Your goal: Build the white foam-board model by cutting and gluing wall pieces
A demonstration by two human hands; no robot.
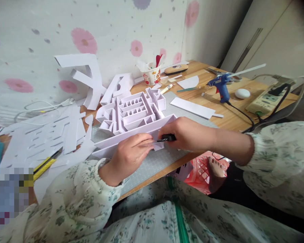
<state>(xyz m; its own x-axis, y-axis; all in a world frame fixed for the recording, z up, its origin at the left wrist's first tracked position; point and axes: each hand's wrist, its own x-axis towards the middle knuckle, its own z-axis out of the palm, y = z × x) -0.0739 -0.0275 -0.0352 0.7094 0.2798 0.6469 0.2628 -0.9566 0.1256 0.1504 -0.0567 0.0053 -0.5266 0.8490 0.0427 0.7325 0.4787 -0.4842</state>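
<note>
Left hand (130,152): fingertips pinching a thin white piece (149,145), largely hidden.
Right hand (182,133): closed on a black-handled tool (169,137), tip pointing toward the left fingertips; hands nearly meeting.
White foam-board channel (133,131): just beyond both grips, long axis slanting near-left to far-right, above the cutting mat (139,173), near the table's front edge (167,171).
</note>
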